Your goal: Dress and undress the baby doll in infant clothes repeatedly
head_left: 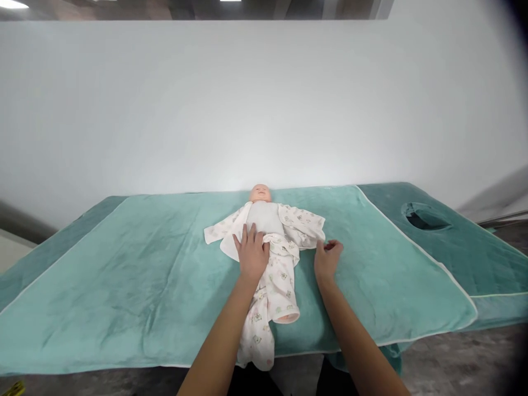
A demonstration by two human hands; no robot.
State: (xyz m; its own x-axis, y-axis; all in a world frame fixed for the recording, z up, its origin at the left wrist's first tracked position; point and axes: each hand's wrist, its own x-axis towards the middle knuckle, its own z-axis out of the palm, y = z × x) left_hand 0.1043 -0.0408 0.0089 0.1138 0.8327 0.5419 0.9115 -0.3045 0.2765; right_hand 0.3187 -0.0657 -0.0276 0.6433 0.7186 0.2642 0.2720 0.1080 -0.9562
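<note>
A baby doll lies on its back on a green cover, head toward the wall. It wears a patterned white jacket lying open with both sleeves spread, over a plain pale chest. Patterned white trousers cover its legs; one trouser leg hangs toward the bed's near edge. My left hand rests with fingers spread on the doll's belly, by the jacket's front and trouser waist. At the cuff of the sleeve on the right, my right hand is closed in a pinch on the sleeve's edge.
The light green cover with pale edging lies over a darker green padded bed. A face hole opens at the bed's right end. A white wall stands directly behind the bed.
</note>
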